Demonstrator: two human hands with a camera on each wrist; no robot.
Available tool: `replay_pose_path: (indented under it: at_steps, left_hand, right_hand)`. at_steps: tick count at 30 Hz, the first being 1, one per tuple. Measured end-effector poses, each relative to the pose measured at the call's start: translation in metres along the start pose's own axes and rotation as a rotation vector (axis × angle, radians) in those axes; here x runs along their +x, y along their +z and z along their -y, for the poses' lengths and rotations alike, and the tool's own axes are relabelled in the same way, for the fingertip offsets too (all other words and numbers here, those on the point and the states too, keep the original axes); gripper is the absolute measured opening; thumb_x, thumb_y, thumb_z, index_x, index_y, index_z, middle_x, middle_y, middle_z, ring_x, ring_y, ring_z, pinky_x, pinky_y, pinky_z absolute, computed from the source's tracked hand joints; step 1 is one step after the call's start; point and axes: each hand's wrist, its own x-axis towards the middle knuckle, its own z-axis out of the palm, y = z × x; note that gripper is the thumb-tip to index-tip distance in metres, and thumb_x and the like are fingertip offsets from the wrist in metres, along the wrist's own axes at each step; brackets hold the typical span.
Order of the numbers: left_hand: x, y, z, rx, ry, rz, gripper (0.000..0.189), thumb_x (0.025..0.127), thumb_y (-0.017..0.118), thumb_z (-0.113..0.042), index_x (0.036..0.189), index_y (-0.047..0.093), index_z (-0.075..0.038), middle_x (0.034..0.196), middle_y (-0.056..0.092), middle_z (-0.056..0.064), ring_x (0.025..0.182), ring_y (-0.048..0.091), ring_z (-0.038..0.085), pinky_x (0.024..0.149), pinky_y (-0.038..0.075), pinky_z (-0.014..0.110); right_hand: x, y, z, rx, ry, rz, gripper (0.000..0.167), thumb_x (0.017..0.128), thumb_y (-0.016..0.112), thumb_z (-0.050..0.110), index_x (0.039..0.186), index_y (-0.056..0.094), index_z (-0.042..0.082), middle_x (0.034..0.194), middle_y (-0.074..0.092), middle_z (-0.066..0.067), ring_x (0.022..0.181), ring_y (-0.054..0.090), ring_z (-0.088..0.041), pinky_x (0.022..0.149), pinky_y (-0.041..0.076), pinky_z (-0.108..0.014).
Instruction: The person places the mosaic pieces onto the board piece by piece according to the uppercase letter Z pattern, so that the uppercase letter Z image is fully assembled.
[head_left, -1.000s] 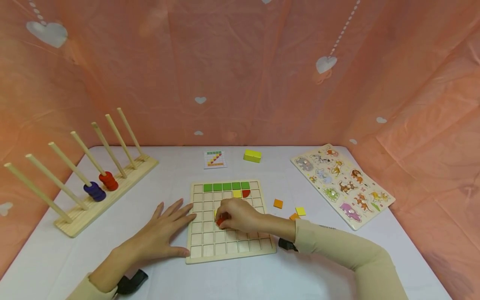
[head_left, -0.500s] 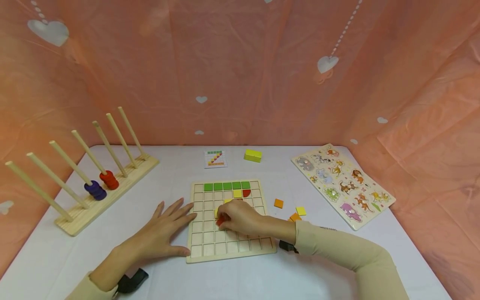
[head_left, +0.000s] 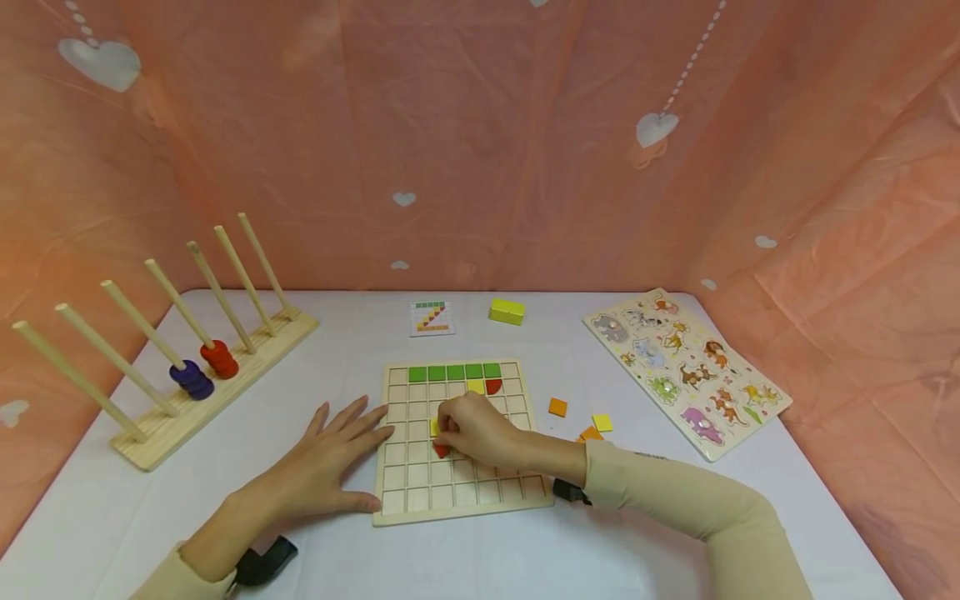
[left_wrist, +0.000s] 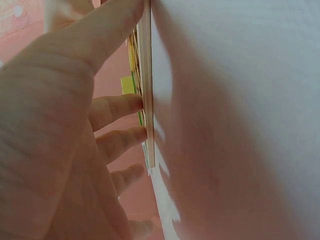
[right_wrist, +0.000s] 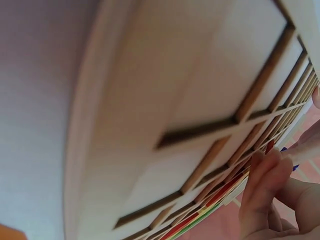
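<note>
In the lower centre, the right hand (head_left: 480, 429), fingers curled, is at the red piece (head_left: 440, 451) on the board (head_left: 462, 495); whether gripping, I cannot tell. Square it before pressing; the left hand (head_left: 318, 462), fingers spread, should steady the board.

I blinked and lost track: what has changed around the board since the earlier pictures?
The right hand has shifted slightly to the person's right, and the red piece at its fingertips now shows a little nearer the person. Whether the fingers have let go, I cannot tell. The left hand still rests at the board's edge; the loose pieces lie as before.
</note>
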Motion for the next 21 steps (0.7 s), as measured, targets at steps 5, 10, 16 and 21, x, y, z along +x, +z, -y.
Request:
replay_pose_path:
  at_steps: [5,10,16,21]
  left_hand:
    - [0.0,0.0,0.0,-0.003,0.004,0.002,0.094,0.075,0.067,-0.074,0.143,0.055,-0.009,0.156,0.039,0.014,0.147,0.021,0.043,0.108,0.009,0.075]
    - [0.0,0.0,0.001,0.004,0.008,-0.001,0.094,0.075,0.067,-0.073,0.143,0.055,-0.009,0.156,0.04,0.014,0.147,0.022,0.043,0.108,0.009,0.076]
    - [0.0,0.0,0.0,0.005,0.012,-0.001,0.094,0.075,0.068,-0.072,0.143,0.055,-0.009,0.156,0.04,0.015,0.147,0.022,0.043,0.107,0.009,0.076]
    - [0.0,-0.001,0.0,0.003,0.004,0.003,0.094,0.074,0.069,-0.072,0.143,0.055,-0.009,0.156,0.039,0.014,0.147,0.021,0.043,0.108,0.009,0.076]
  right_hand:
    - [0.0,0.001,-0.001,0.026,0.013,-0.002,0.012,0.088,0.075,0.003,0.078,0.068,0.002,0.06,0.063,0.002,0.048,0.047,0.002,0.049,0.043,-0.015]
    - [-0.003,0.0,-0.005,-0.037,-0.062,0.001,0.008,0.089,0.073,0.004,0.081,0.073,0.004,0.068,0.067,0.001,0.056,0.048,0.001,0.053,0.042,-0.014]
    - [-0.022,-0.006,-0.009,-0.382,-0.425,-0.012,0.007,0.09,0.072,0.011,0.094,0.077,0.009,0.099,0.072,0.0,0.09,0.067,-0.01,0.083,0.051,-0.018]
    - [-0.041,-0.006,-0.007,-0.55,-0.524,0.088,0.029,0.096,0.064,0.021,0.12,0.072,0.006,0.129,0.067,-0.006,0.123,0.06,-0.02,0.105,0.045,-0.032]
